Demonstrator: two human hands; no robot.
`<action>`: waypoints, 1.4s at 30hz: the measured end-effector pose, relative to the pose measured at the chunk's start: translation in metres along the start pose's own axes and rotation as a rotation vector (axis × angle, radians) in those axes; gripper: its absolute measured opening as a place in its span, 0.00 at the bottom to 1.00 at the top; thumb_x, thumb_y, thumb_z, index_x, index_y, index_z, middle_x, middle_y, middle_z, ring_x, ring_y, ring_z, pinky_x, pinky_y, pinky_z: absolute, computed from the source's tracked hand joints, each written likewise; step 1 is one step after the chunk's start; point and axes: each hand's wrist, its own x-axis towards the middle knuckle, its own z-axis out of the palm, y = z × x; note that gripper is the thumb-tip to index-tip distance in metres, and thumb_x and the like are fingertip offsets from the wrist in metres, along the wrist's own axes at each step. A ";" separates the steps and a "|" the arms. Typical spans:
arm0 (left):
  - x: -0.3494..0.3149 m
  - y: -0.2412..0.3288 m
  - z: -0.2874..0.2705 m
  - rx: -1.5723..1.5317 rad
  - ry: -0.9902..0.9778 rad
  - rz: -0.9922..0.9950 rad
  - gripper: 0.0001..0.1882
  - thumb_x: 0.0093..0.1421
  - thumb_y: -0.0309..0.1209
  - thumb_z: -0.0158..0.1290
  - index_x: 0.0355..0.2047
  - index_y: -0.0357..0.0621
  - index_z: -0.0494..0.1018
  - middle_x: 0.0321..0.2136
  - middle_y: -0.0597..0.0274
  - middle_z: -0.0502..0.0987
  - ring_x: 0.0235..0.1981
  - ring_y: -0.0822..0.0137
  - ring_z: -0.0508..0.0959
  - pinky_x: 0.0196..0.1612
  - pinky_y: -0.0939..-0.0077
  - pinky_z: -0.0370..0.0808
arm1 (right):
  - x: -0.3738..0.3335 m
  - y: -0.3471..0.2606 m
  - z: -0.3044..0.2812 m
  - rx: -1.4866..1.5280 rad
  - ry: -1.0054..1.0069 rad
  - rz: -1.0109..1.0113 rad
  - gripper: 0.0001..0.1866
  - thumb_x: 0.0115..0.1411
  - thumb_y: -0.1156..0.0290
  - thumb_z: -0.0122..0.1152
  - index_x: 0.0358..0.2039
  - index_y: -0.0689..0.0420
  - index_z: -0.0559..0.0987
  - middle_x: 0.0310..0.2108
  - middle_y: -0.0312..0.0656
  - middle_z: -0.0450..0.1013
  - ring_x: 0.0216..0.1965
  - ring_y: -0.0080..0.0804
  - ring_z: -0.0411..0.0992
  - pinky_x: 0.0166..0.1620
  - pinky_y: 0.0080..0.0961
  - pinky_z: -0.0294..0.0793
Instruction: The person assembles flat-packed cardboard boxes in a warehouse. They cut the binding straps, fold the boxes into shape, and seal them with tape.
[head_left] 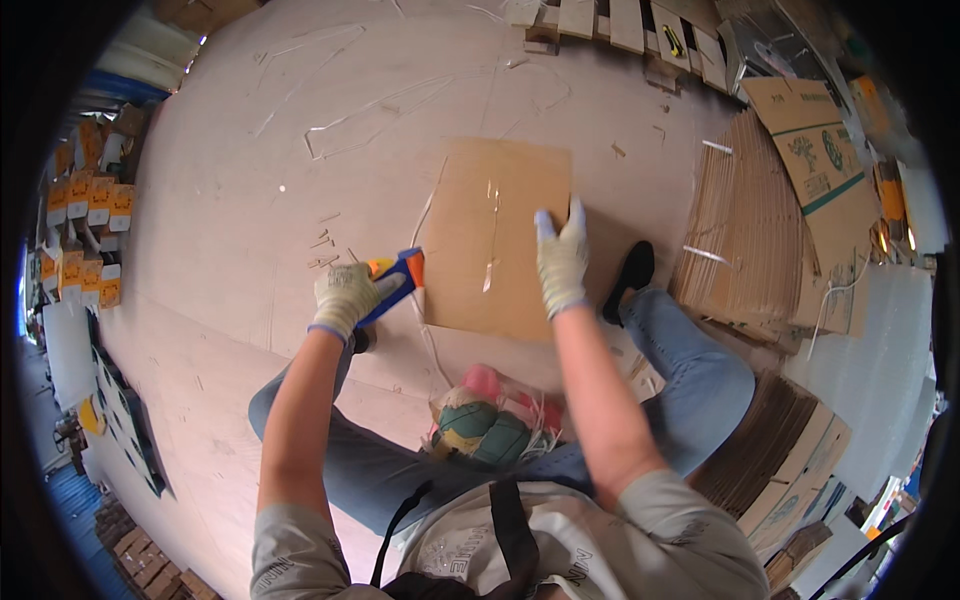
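A flat-topped brown cardboard box (480, 245) lies on the floor between my legs, with a shiny strip of clear tape (490, 235) along its middle. My left hand (345, 297), in a pale knit work glove, is closed around a blue and orange tape dispenser (405, 282), right at the box's left edge. My gloved right hand (563, 262) rests at the box's right edge, thumb and fingertips apart and nothing held. Whether the fingertips press on the cardboard I cannot tell. White strapping (425, 335) runs along the box's left side.
Between my knees lies a bundle of green, yellow and pink material (490, 420). Stacked flattened cartons (735, 220) stand on the right, and more cartons (760, 440) sit lower right. A wooden pallet (620, 25) is at the far side. Orange-and-white boxes (90, 210) line the left.
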 end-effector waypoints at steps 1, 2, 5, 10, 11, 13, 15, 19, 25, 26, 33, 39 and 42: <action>-0.010 -0.015 0.014 -0.069 -0.019 -0.033 0.32 0.49 0.62 0.47 0.35 0.46 0.77 0.30 0.51 0.79 0.33 0.56 0.79 0.36 0.64 0.74 | 0.020 -0.017 -0.006 -0.142 -0.135 -0.001 0.38 0.55 0.56 0.57 0.59 0.62 0.56 0.57 0.59 0.58 0.58 0.52 0.57 0.58 0.37 0.59; -0.020 -0.021 0.020 -0.287 0.035 0.011 0.31 0.48 0.59 0.50 0.32 0.42 0.77 0.27 0.51 0.78 0.30 0.59 0.79 0.34 0.66 0.73 | 0.043 -0.015 -0.010 -0.275 -0.164 -0.038 0.35 0.55 0.55 0.56 0.58 0.60 0.59 0.55 0.57 0.61 0.56 0.51 0.61 0.56 0.38 0.61; -0.065 -0.039 0.033 -0.897 0.232 0.262 0.26 0.45 0.51 0.56 0.24 0.34 0.75 0.19 0.53 0.74 0.22 0.69 0.74 0.29 0.70 0.71 | 0.046 -0.013 -0.011 -0.697 0.072 -0.459 0.30 0.57 0.53 0.53 0.56 0.57 0.63 0.49 0.53 0.68 0.49 0.49 0.67 0.53 0.40 0.65; -0.111 -0.036 0.020 -1.179 0.312 0.385 0.29 0.38 0.50 0.62 0.25 0.30 0.75 0.22 0.48 0.75 0.42 0.57 0.74 0.47 0.65 0.68 | -0.037 -0.092 -0.008 0.125 -0.517 -0.135 0.28 0.61 0.45 0.42 0.40 0.59 0.74 0.38 0.52 0.73 0.40 0.45 0.72 0.44 0.38 0.70; -0.111 -0.032 0.011 -1.111 0.311 0.394 0.30 0.38 0.51 0.62 0.26 0.31 0.75 0.22 0.47 0.76 0.44 0.55 0.74 0.48 0.64 0.67 | -0.054 -0.091 0.002 0.281 -0.583 -0.071 0.32 0.61 0.42 0.39 0.32 0.61 0.77 0.31 0.52 0.75 0.35 0.47 0.73 0.41 0.39 0.71; -0.116 -0.035 0.004 -0.976 0.322 0.381 0.31 0.38 0.53 0.62 0.27 0.32 0.76 0.23 0.47 0.76 0.45 0.51 0.74 0.50 0.63 0.66 | -0.080 -0.137 -0.008 0.106 -0.786 0.093 0.36 0.60 0.39 0.36 0.26 0.62 0.78 0.25 0.54 0.74 0.31 0.50 0.73 0.40 0.39 0.71; -0.115 -0.033 -0.003 -0.850 0.332 0.391 0.32 0.38 0.54 0.62 0.27 0.33 0.76 0.23 0.48 0.76 0.45 0.48 0.73 0.51 0.61 0.65 | -0.085 -0.148 -0.005 -0.210 -0.676 -0.186 0.38 0.59 0.36 0.35 0.23 0.62 0.78 0.23 0.55 0.73 0.29 0.51 0.73 0.39 0.38 0.71; -0.094 -0.004 -0.015 -0.766 0.278 0.478 0.31 0.37 0.54 0.63 0.26 0.33 0.76 0.28 0.46 0.75 0.45 0.51 0.74 0.47 0.63 0.67 | -0.047 -0.099 0.027 0.000 -0.474 -0.157 0.36 0.56 0.36 0.43 0.21 0.62 0.76 0.14 0.49 0.70 0.18 0.45 0.68 0.28 0.35 0.69; -0.057 -0.095 -0.035 -0.320 0.058 -0.041 0.34 0.46 0.59 0.53 0.26 0.32 0.76 0.17 0.48 0.76 0.19 0.57 0.78 0.27 0.64 0.73 | 0.152 -0.022 -0.078 -0.940 -0.050 -0.333 0.26 0.62 0.49 0.39 0.33 0.58 0.78 0.30 0.54 0.75 0.30 0.53 0.73 0.37 0.43 0.72; -0.040 -0.108 -0.019 -0.242 0.004 -0.084 0.34 0.46 0.60 0.53 0.26 0.33 0.77 0.18 0.47 0.76 0.20 0.57 0.78 0.27 0.64 0.73 | 0.160 -0.036 -0.073 -0.780 -0.232 0.046 0.26 0.62 0.47 0.37 0.34 0.54 0.79 0.32 0.50 0.76 0.32 0.49 0.74 0.39 0.43 0.72; 0.116 0.034 0.061 0.139 0.021 -0.011 0.20 0.55 0.46 0.47 0.32 0.43 0.79 0.32 0.52 0.79 0.38 0.53 0.79 0.39 0.65 0.75 | 0.126 0.016 0.043 -0.906 -0.580 0.106 0.24 0.61 0.52 0.37 0.47 0.54 0.73 0.44 0.49 0.73 0.43 0.47 0.72 0.43 0.45 0.72; 0.176 0.030 0.165 -0.327 0.132 -0.032 0.20 0.56 0.47 0.44 0.36 0.49 0.78 0.34 0.52 0.78 0.36 0.54 0.79 0.34 0.62 0.74 | 0.137 0.087 0.065 -0.778 -0.355 0.548 0.38 0.58 0.35 0.30 0.48 0.53 0.74 0.50 0.52 0.69 0.54 0.46 0.66 0.53 0.41 0.64; 0.170 0.012 0.139 -0.390 0.200 -0.077 0.20 0.55 0.49 0.48 0.30 0.45 0.76 0.30 0.52 0.78 0.32 0.53 0.78 0.31 0.62 0.73 | 0.148 0.062 0.077 -0.414 -0.462 0.414 0.42 0.58 0.34 0.22 0.55 0.54 0.68 0.54 0.53 0.64 0.57 0.51 0.61 0.57 0.42 0.59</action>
